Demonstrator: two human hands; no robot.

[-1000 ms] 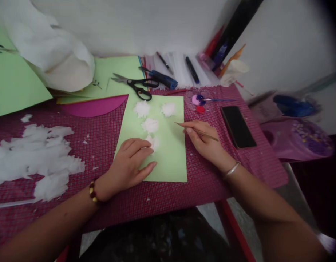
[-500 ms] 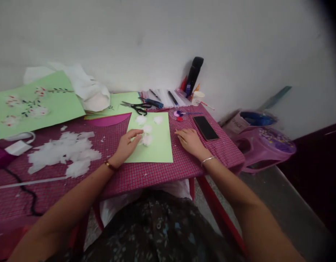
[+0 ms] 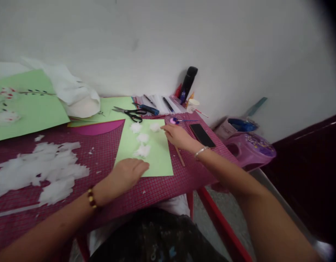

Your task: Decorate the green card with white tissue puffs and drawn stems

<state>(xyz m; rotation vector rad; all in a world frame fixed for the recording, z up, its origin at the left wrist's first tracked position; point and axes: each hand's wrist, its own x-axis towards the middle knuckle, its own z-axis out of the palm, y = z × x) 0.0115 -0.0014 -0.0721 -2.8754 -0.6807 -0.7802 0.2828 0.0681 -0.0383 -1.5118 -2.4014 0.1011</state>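
A light green sheet of paper (image 3: 157, 163) lies before me with several fluffy white tissue flowers (image 3: 143, 138) on it. My left hand (image 3: 131, 175) rests over the sheet's lower left part, fingers stretched out and holding nothing visible. My right hand (image 3: 179, 136) reaches over the sheet's right edge, its fingers extended beside the upper right tissue flower (image 3: 155, 127). Whether the fingertips touch that flower I cannot tell. Below the right hand a thin wooden stick (image 3: 180, 156) lies on the checked tablecloth.
White tissue pieces (image 3: 58, 163) are heaped at left. Black scissors (image 3: 132, 112), a blue cutter (image 3: 147, 108) and pens lie behind the sheet. Right of it are a paint palette with a brush (image 3: 174, 120) and a phone (image 3: 202, 135). A pink stool (image 3: 249, 151) stands beyond the table.
My left hand has moved back toward the sheet's lower edge, off the flowers. My right hand has moved left over the sheet, and the wooden stick now shows on the cloth. The view has shifted.
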